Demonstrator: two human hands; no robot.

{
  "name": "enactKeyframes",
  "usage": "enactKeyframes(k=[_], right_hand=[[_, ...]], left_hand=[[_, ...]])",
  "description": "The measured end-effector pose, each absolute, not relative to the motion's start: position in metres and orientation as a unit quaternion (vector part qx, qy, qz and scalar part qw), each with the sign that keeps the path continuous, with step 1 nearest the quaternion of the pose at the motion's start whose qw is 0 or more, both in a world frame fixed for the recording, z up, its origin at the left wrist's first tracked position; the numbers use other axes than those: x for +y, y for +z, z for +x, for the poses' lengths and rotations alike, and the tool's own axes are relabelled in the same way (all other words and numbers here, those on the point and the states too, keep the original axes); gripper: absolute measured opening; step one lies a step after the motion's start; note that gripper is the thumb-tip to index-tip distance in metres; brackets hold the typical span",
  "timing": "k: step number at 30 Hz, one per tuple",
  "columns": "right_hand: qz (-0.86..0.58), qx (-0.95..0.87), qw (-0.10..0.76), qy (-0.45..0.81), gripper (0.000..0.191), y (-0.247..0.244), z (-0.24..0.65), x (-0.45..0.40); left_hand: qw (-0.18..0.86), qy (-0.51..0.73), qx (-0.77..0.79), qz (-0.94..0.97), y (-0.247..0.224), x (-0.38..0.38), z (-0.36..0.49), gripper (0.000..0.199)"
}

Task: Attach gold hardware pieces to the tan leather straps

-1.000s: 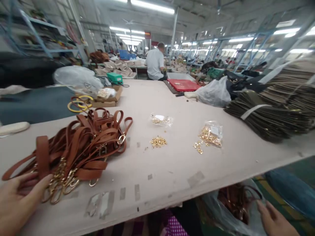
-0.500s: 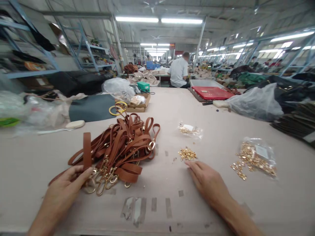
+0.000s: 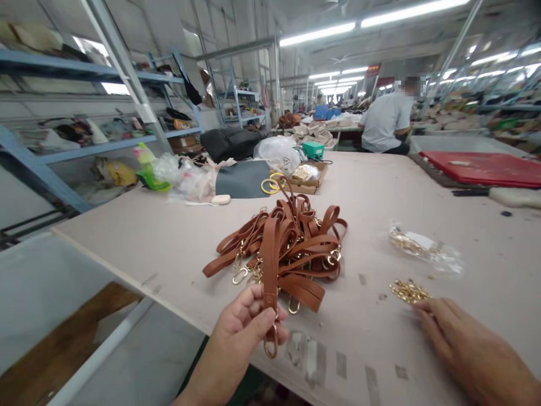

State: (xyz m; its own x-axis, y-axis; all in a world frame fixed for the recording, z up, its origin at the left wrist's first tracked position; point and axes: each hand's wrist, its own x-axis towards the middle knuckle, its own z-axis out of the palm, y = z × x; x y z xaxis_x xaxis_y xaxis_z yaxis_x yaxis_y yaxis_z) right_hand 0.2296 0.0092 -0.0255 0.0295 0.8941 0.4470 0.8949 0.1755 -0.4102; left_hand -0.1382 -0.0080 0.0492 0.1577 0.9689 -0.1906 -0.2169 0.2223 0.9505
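My left hand (image 3: pixel 249 332) is closed round the lower end of a brown leather strap (image 3: pixel 270 259), thumb pressed on it just above the gold clasp. The strap stands upright in front of a heap of similar brown straps (image 3: pixel 313 242) with gold clasps. On the right, my right hand (image 3: pixel 460 338) rests at the near edge of a small pile of gold metal pieces (image 3: pixel 408 290). Its fingers are pressed together, tips at the pile, and whatever they pinch is hidden.
A clear plastic bag (image 3: pixel 425 248) of gold pieces lies behind the pile. Beyond the straps are yellow rings (image 3: pixel 270 186), a cardboard box (image 3: pixel 310 183) and a grey sheet (image 3: pixel 243 179). A red slab (image 3: pixel 477 166) lies back right; a person (image 3: pixel 384 121) sits farther off.
The view has swung left, showing the table's left edge and shelves. My left hand has lifted the strap out from the heap's left side to its front. My right hand stays at the gold pile.
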Motion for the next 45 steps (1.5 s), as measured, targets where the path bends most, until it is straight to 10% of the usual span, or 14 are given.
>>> enactKeyframes(k=[17, 45], right_hand=[[-0.569, -0.436, 0.534, 0.449, 0.022, -0.006, 0.157, -0.09], [-0.579, -0.38, 0.581, 0.429, 0.014, -0.006, 0.141, -0.095]], left_hand=[[0.751, 0.324, 0.351, 0.457, 0.024, -0.036, 0.001, 0.029], [0.518, 0.298, 0.319, 0.736, -0.005, -0.039, -0.003, 0.029]])
